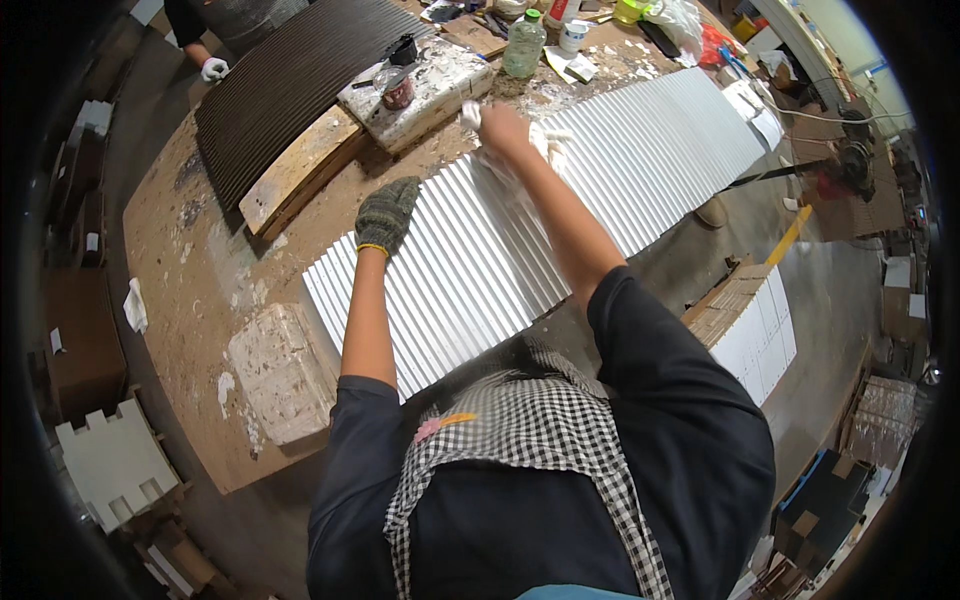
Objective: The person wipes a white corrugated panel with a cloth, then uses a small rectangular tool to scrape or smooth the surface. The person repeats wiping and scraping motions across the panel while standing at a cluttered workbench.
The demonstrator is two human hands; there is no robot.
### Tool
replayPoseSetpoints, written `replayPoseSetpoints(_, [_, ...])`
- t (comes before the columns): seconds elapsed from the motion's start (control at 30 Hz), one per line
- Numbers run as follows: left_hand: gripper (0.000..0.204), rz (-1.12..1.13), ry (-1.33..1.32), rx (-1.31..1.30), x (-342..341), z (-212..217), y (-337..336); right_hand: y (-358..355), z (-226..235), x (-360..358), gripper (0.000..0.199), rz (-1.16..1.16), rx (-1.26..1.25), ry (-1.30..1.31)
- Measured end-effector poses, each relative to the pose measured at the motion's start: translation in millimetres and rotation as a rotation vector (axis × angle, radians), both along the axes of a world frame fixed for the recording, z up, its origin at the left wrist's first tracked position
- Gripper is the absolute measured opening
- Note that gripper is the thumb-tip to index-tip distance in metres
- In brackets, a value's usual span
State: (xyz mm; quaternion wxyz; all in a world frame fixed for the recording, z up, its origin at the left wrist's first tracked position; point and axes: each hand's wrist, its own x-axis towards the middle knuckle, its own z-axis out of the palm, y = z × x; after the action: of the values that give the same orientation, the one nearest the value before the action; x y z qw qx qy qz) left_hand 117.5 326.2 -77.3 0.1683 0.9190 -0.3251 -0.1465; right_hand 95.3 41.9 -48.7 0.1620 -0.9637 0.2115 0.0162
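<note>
A long, silvery white ribbed panel (480, 275) lies slantwise across the table before me. My left hand (388, 215), in a dark grey knit glove with a yellow cuff, is closed over the panel's far edge near its left end. Bare and closed, my right hand (503, 132) grips a white cloth (550, 145) at the far edge around the panel's middle. Folds of the cloth stick out on both sides of the fist and touch the ribs. The fingertips of both hands are partly hidden.
Beyond lie a dark ribbed panel (290, 85), a curved wooden block (300, 170) and a paint-stained white block (425, 95) bearing small cups. A green-capped bottle (524, 45) stands behind. A wrapped block (283, 372) sits near left. Another person's gloved hand (214, 69) shows far left.
</note>
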Motion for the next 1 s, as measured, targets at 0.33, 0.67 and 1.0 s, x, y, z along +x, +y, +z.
replayPoseSetpoints(0.33, [0.063, 0.037, 0.076, 0.075, 8, -11, 1, 37, 11, -208, 0.052, 0.219, -0.28, -0.203])
replayPoseSetpoints(0.67, [0.064, 0.047, 0.116, 0.048, 8, -24, 0, 49, 64, -281, 0.029, -0.114, 0.096, -0.293])
replayPoseSetpoints(1.0, [0.062, -0.009, 0.114, 0.033, -3, 3, -7, 37, -27, -31, 0.016, -0.001, -0.322, -0.389])
